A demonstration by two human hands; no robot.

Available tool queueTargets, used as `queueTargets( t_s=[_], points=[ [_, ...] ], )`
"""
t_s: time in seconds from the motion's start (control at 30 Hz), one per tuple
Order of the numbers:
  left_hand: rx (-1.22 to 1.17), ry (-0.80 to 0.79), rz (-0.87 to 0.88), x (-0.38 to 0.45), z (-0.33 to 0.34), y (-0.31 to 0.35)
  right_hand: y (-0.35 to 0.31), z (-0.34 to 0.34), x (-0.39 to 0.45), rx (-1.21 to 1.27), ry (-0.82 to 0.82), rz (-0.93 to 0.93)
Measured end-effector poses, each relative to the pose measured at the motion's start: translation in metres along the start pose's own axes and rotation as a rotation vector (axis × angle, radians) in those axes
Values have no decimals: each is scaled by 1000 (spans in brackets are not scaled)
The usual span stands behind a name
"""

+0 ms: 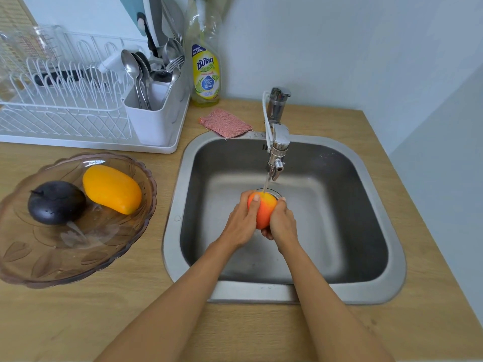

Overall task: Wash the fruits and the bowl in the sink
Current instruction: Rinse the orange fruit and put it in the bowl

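An orange-red fruit (263, 210) is held over the middle of the steel sink (386, 262), right under the running tap (277, 150). My left hand (241, 223) wraps its left side and my right hand (281, 223) wraps its right side, so both grip it. A thin stream of water lands on the fruit's top. On the counter to the left stands a brownish glass bowl (52, 259). Inside it lie a yellow mango (111, 188) and a dark purple round fruit (56, 202), side by side.
A white dish rack (65, 111) with a cutlery holder (151, 118) fills the back left. A dish soap bottle (205, 66) stands behind the sink, with a pink scrub pad (226, 123) at the sink's rim. A wall closes the right side.
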State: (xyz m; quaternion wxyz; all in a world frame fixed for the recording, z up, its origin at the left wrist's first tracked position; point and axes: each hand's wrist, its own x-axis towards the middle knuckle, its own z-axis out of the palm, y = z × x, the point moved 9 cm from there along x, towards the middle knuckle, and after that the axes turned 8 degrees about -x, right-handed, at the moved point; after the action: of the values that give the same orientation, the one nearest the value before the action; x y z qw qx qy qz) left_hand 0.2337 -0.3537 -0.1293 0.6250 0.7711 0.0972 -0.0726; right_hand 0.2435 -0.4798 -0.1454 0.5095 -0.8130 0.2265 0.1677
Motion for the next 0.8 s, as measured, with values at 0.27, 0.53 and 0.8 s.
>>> queueTargets(
  t_s=[0.27,0.53,0.8],
  points=[
    [31,90,46,4,-6,0,-5,12,-5,42,-108,-52],
    [136,59,158,-2,-2,8,-2,16,-6,213,-178,73],
    [-42,-2,-179,2,1,-20,-20,11,-9,4,-85,-261]
  ],
)
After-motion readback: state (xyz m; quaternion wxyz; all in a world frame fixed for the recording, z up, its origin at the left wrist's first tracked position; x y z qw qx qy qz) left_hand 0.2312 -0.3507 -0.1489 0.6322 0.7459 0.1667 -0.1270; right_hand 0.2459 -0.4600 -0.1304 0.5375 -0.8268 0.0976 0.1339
